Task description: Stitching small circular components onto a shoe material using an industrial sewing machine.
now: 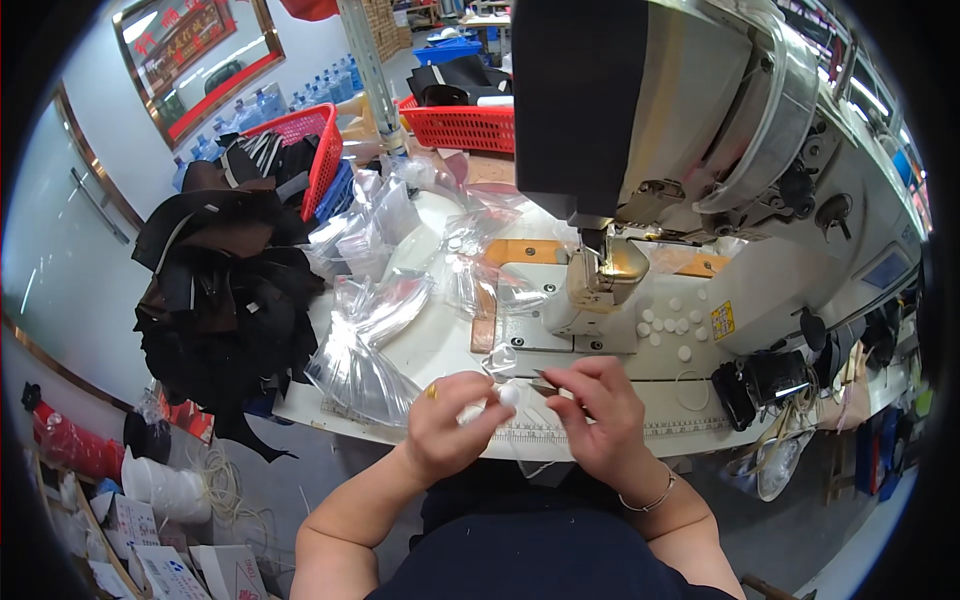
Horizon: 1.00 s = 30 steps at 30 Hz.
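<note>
My left hand point(450, 425) pinches a small white round disc point(509, 394) between thumb and fingers, above the table's front edge. A piece of clear plastic point(499, 361) stands just behind the disc. My right hand point(600, 412) is closed on a small dark pointed metal tool point(543, 381), its tip toward the disc; the fingers hide the rest, and I cannot tell its exact kind. Both hands are in front of the sewing machine's post point(590, 300). Several loose white discs point(670, 325) lie on the table right of the post.
The sewing machine's head point(690, 110) overhangs the table point(400, 345). Clear plastic pieces point(365, 335) cover its left side. Black fabric pieces point(225, 300) are heaped at the far left. Red baskets point(460, 127) stand behind. A ruler strip point(680, 428) runs along the front edge.
</note>
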Motion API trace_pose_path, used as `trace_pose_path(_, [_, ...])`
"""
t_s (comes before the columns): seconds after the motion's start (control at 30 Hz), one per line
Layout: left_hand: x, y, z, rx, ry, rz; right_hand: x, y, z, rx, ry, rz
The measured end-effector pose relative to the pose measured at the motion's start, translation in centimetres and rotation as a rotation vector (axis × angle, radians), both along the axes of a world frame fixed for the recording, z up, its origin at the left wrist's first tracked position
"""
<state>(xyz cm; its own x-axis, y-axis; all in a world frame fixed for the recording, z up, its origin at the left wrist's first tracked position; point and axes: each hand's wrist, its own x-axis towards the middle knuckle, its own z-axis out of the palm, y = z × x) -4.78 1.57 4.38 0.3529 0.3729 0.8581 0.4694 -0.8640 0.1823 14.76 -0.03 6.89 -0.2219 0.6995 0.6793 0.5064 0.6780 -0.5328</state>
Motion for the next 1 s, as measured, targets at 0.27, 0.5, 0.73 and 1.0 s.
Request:
trace_pose_path(0.27, [-2.4,-0.8,3.1,-1.7,-0.437,-0.382,1.0,-0.4,-0.8,-0.743,0.345,0.329])
trace_pose_path(0.5, [-3.3,-2.3,2.4,-1.941,-0.636,-0.549,0.8,1.5,-2.3,-1.08,0.82,0.532])
trace_pose_path(0.73, [-3.6,-2.7,1.6,-1.986,-0.755,-0.688,0.1,2.3,-4.0,-1.074,0.827,0.609])
trace_pose_path(1.0, [-3.7,-2.5,1.6,-2.018,-0.783,-0.71,0.0,2.6,-5.1,-1.14,0.93,0.601])
